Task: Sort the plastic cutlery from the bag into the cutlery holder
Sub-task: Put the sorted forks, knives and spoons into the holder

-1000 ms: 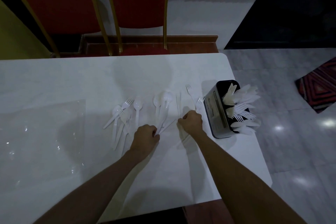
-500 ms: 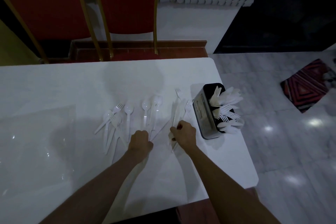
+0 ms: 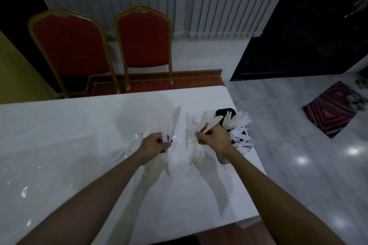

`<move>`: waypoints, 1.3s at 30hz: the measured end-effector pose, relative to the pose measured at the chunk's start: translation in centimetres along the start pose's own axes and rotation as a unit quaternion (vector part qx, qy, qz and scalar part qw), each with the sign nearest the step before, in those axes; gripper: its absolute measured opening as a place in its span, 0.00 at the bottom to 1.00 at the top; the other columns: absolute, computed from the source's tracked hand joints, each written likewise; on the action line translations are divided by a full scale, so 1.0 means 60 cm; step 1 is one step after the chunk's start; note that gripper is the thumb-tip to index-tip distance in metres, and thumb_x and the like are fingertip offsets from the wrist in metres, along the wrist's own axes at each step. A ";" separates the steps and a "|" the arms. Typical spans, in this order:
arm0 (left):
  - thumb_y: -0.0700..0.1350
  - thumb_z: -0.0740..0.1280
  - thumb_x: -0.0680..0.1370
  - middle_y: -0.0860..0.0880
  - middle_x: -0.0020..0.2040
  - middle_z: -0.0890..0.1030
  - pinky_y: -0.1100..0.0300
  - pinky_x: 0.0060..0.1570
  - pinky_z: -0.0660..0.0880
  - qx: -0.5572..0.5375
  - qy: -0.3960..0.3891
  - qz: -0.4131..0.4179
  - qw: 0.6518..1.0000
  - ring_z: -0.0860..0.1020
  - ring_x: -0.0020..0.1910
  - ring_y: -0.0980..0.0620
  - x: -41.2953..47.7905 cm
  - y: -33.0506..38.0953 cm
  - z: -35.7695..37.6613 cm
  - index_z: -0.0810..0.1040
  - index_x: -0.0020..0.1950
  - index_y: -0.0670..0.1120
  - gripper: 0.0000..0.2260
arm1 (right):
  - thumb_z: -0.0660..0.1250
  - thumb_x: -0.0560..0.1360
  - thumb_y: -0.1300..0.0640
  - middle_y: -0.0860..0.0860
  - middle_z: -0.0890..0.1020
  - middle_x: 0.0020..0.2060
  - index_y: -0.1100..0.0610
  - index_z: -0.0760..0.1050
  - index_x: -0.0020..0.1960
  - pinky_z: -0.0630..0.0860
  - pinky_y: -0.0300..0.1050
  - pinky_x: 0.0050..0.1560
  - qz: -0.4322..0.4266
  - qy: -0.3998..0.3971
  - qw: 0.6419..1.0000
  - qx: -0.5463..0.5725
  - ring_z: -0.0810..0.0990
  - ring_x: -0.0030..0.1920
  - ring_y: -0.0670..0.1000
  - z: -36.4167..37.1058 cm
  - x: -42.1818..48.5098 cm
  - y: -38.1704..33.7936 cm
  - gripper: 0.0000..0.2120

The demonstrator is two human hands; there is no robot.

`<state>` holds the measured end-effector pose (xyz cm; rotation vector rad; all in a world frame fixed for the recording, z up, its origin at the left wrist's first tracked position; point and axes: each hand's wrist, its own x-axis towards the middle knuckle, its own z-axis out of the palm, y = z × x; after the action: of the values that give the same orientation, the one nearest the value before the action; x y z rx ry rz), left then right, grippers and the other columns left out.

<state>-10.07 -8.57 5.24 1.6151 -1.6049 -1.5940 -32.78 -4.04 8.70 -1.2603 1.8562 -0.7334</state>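
The white plastic cutlery is split four ways. A left bunch (image 3: 175,118) stands up out of the left hand (image 3: 154,144), whose fingers are curled tight round its handles; one long knife-like blade points away from the person, and the rest is too blurred to sort by kind. A right bunch (image 3: 213,123) is pinched in the right hand (image 3: 214,138), its fingers closed round the handles and a pale blade slanting up and right toward the holder (image 3: 221,113). Blurred white streaks hang below this hand, so the number of pieces cannot be told. The holder is black and sits near the right end of the table (image 3: 79,117), just behind and beside the right hand, partly hidden by the wrist. Stored cutlery (image 3: 241,123) fans out of it to the right, forks and flat blades among it. A few loose pieces (image 3: 130,145) lie flat on the table just left of the left hand, a fork among them. The clear bag (image 3: 39,165) lies flat farther left, well apart from the holder. Behind the table stand two red chairs (image 3: 69,45) with gold frames. A striped rug (image 3: 336,107) lies on the pale floor (image 3: 298,145) to the right.
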 end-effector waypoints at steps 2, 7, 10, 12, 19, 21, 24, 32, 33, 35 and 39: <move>0.41 0.72 0.73 0.47 0.44 0.82 0.62 0.45 0.81 -0.010 0.015 0.021 1.000 0.81 0.43 0.50 0.014 0.054 0.008 0.81 0.49 0.46 0.06 | 0.72 0.73 0.61 0.53 0.85 0.37 0.62 0.80 0.43 0.83 0.41 0.42 -0.039 0.022 0.999 0.003 0.85 0.37 0.47 -0.055 -0.003 -0.029 0.04; 0.46 0.72 0.73 0.48 0.47 0.82 0.62 0.46 0.79 -0.049 0.067 0.094 0.992 0.82 0.44 0.52 0.056 0.178 0.070 0.80 0.54 0.44 0.11 | 0.72 0.73 0.54 0.51 0.85 0.34 0.59 0.82 0.41 0.78 0.39 0.38 -0.068 0.129 0.986 -0.075 0.83 0.35 0.46 -0.198 0.016 -0.058 0.08; 0.47 0.72 0.73 0.47 0.49 0.83 0.59 0.49 0.80 -0.080 0.075 0.110 0.988 0.82 0.44 0.52 0.075 0.227 0.124 0.82 0.53 0.44 0.11 | 0.71 0.73 0.54 0.52 0.84 0.34 0.59 0.82 0.39 0.79 0.44 0.38 -0.069 0.199 0.973 -0.095 0.82 0.34 0.47 -0.260 0.039 -0.030 0.09; 0.46 0.72 0.73 0.47 0.48 0.84 0.55 0.52 0.80 -0.094 0.076 0.105 0.987 0.83 0.45 0.50 0.088 0.241 0.157 0.82 0.52 0.45 0.10 | 0.70 0.74 0.56 0.53 0.83 0.33 0.60 0.82 0.40 0.79 0.45 0.37 -0.046 0.243 0.961 -0.125 0.81 0.33 0.48 -0.287 0.051 -0.001 0.09; 0.46 0.72 0.73 0.44 0.41 0.85 0.53 0.48 0.80 0.024 0.062 0.109 0.992 0.83 0.42 0.48 0.121 0.221 0.233 0.84 0.48 0.44 0.07 | 0.73 0.70 0.53 0.52 0.83 0.33 0.61 0.80 0.38 0.69 0.29 0.30 0.017 0.142 0.980 -0.139 0.79 0.34 0.44 -0.275 0.082 0.088 0.10; 0.46 0.71 0.73 0.44 0.42 0.85 0.53 0.48 0.79 0.075 0.052 0.116 0.989 0.83 0.42 0.48 0.126 0.219 0.240 0.84 0.49 0.43 0.09 | 0.73 0.70 0.54 0.52 0.83 0.33 0.62 0.78 0.38 0.70 0.29 0.29 -0.001 0.135 0.983 -0.122 0.78 0.34 0.44 -0.274 0.086 0.090 0.11; 0.46 0.70 0.74 0.46 0.34 0.80 0.62 0.34 0.72 0.150 0.037 0.143 0.978 0.77 0.33 0.51 0.129 0.226 0.243 0.81 0.42 0.39 0.10 | 0.73 0.70 0.54 0.51 0.84 0.33 0.60 0.78 0.39 0.75 0.32 0.31 -0.033 0.132 0.987 -0.090 0.82 0.34 0.45 -0.287 0.088 0.078 0.09; 0.44 0.68 0.76 0.50 0.26 0.70 0.61 0.31 0.63 0.217 -0.002 0.177 0.960 0.68 0.26 0.54 0.139 0.226 0.243 0.72 0.31 0.42 0.15 | 0.73 0.73 0.57 0.52 0.85 0.35 0.59 0.80 0.44 0.80 0.34 0.35 -0.081 0.125 0.989 -0.007 0.84 0.33 0.43 -0.291 0.086 0.076 0.05; 0.45 0.68 0.76 0.51 0.25 0.69 0.64 0.30 0.62 0.215 0.001 0.183 0.959 0.68 0.26 0.57 0.139 0.226 0.242 0.70 0.30 0.44 0.16 | 0.73 0.73 0.55 0.51 0.85 0.35 0.57 0.80 0.44 0.81 0.37 0.37 -0.081 0.121 0.989 -0.006 0.84 0.33 0.44 -0.289 0.089 0.080 0.06; 0.45 0.67 0.77 0.54 0.25 0.69 0.67 0.28 0.62 0.208 0.006 0.194 0.959 0.68 0.26 0.59 0.137 0.227 0.240 0.68 0.30 0.48 0.16 | 0.72 0.72 0.49 0.49 0.85 0.33 0.56 0.81 0.43 0.84 0.48 0.40 -0.069 0.100 0.992 -0.038 0.85 0.33 0.45 -0.282 0.096 0.090 0.10; 0.46 0.67 0.77 0.52 0.25 0.69 0.67 0.28 0.64 0.205 0.005 0.191 0.960 0.67 0.25 0.58 0.137 0.223 0.238 0.67 0.29 0.48 0.18 | 0.72 0.74 0.50 0.50 0.86 0.34 0.63 0.82 0.42 0.84 0.52 0.43 -0.027 0.071 0.997 -0.034 0.85 0.34 0.44 -0.270 0.096 0.108 0.14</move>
<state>-30.48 -13.24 8.66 1.3668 -2.1891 -1.1053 -50.89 -6.47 10.84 -1.3372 1.9830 -0.8128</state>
